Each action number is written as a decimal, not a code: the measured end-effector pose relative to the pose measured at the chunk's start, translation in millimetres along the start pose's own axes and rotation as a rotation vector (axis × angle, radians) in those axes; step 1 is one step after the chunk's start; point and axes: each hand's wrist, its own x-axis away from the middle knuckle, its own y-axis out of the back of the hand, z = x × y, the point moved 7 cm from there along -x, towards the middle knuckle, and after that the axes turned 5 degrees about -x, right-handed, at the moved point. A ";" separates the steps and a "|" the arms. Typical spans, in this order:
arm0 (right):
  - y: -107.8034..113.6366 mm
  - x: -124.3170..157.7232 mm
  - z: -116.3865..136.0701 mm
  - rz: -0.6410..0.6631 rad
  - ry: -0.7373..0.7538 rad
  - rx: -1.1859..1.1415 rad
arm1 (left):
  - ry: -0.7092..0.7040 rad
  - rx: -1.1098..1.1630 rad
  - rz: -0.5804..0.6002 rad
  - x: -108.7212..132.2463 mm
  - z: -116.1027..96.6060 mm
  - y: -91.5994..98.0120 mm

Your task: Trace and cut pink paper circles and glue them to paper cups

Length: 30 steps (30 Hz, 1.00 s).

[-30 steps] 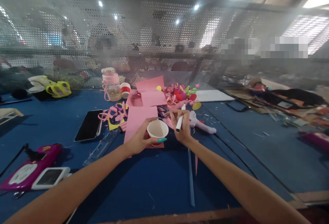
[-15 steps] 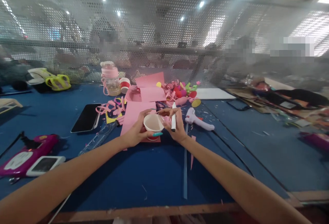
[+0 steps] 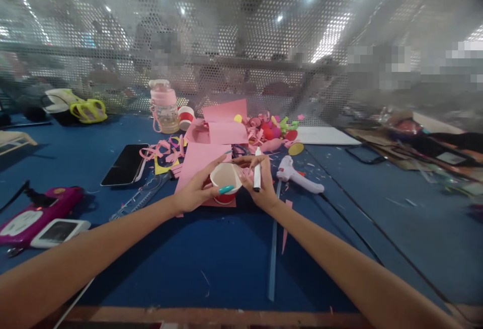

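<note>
Head view: left hand [image 3: 198, 188] partly hides the cup [image 3: 225, 175].

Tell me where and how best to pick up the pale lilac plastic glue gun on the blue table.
Probably by the middle of its slim pale handle, from above and the right. The glue gun lies with that handle pointing right, away from the right hand, so it looks free to wrap. I'd avoid the thin black cord at its end.

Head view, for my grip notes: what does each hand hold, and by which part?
Left hand: the cup, by its side. Right hand: the marker, grip point unclear.
</note>
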 end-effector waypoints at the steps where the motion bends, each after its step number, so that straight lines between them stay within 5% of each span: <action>1: -0.1 -0.2 0.1 0.002 -0.009 0.009 | -0.003 -0.007 0.004 -0.2 -0.6 0.2; 11: 1.9 -1.7 -2.3 -0.035 -0.056 -0.024 | -0.102 -0.390 0.103 -6.5 -21.0 8.1; 18: 6.8 -3.6 -8.8 -0.097 -0.072 -0.049 | -0.012 -0.745 0.147 -17.4 -30.4 9.0; 25: 5.6 -1.0 -12.4 -0.063 -0.105 -0.085 | -0.013 -0.750 0.334 -28.8 -34.7 3.8; 30: 6.2 -0.6 -14.4 -0.063 -0.109 -0.052 | -0.030 -0.710 0.336 -30.7 -38.0 0.9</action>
